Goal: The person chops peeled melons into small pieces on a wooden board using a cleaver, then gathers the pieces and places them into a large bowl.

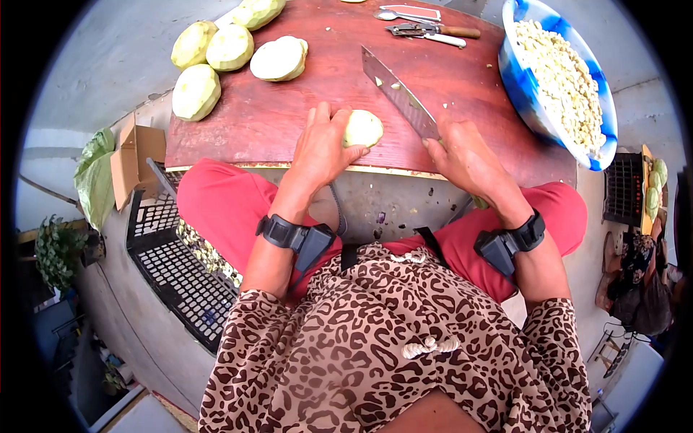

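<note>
My left hand (320, 144) is closed around a peeled pale-green vegetable piece (364, 128), pressing it on the red table (325, 86) near the front edge. In my right hand (465, 151) is a wide-bladed kitchen knife (401, 94), its handle hidden by my fingers. The blade points up and to the left, just right of the piece and apart from it. Small pale bits stick to the blade. At the far left of the table lie several whole peeled round vegetables (231, 47), with a cut stack of slices (279, 58) beside them.
A blue and white basin (521, 79) full of diced pieces stands at the table's right. A peeler (415, 29), a spoon (390, 14) and a wooden-handled tool (458, 32) lie at the back. Below left sits a black crate (177, 270) with peelings.
</note>
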Demonstrator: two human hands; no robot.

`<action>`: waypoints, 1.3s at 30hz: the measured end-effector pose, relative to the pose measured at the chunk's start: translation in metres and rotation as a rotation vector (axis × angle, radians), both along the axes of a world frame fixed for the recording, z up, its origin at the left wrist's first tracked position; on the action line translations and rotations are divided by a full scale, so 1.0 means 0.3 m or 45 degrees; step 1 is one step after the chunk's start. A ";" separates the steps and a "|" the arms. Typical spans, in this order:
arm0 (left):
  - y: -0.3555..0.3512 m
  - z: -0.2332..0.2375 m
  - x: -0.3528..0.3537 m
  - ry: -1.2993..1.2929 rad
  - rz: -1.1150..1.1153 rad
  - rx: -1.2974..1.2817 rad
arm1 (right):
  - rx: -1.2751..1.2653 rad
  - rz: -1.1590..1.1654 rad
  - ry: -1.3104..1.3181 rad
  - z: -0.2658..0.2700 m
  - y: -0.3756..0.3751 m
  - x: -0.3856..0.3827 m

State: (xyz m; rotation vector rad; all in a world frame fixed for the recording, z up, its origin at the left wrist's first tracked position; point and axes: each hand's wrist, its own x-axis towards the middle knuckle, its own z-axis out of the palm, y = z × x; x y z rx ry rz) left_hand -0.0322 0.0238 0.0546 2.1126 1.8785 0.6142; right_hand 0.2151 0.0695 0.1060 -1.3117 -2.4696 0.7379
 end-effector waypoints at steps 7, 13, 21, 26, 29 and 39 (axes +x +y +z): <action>0.020 0.025 0.086 0.066 0.232 -0.090 | -0.014 -0.010 -0.008 0.005 0.001 -0.001; 0.031 -0.008 0.141 0.095 0.284 -0.013 | 0.008 -0.009 0.004 0.006 -0.005 -0.005; 0.015 -0.006 0.062 -0.196 0.134 0.007 | -0.032 -0.008 -0.023 0.003 -0.007 0.007; 0.015 -0.022 0.054 -0.133 0.043 0.107 | -0.051 -0.031 -0.068 0.000 -0.042 -0.006; 0.018 -0.032 0.051 -0.152 0.029 0.129 | 0.012 0.019 -0.050 -0.026 -0.061 -0.008; 0.014 -0.029 0.037 -0.133 -0.014 0.133 | -0.082 -0.016 0.001 -0.027 -0.052 0.000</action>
